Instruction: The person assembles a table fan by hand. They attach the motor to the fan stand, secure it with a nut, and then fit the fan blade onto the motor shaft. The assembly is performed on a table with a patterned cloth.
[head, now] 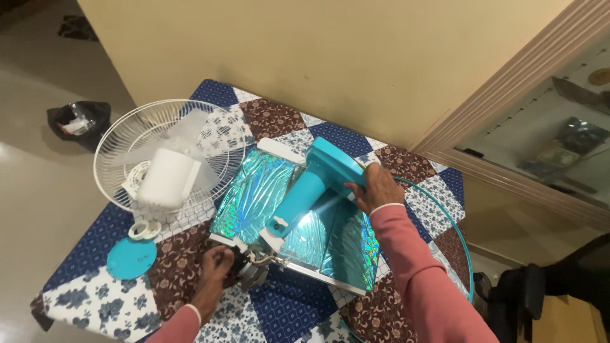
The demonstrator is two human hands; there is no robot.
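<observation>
Fan body [311,190], turquoise, lies slanted across a shiny holographic panel [254,194] on a patchwork-covered table [298,311]. At its upper end the right hand [375,187] grips the boxy base, fingers curled over its edge. At the lower end the left hand [216,263] closes around the dark motor [244,270], where loose wires show; fingers wrapped together, thumb on top. To the left sits a white grille [127,136] with blades and a white housing [168,178] inside. Near it lie a white ring [145,230] and a turquoise disc [131,258]. A clear blue-rimmed guard [454,225] curves under the right sleeve.
</observation>
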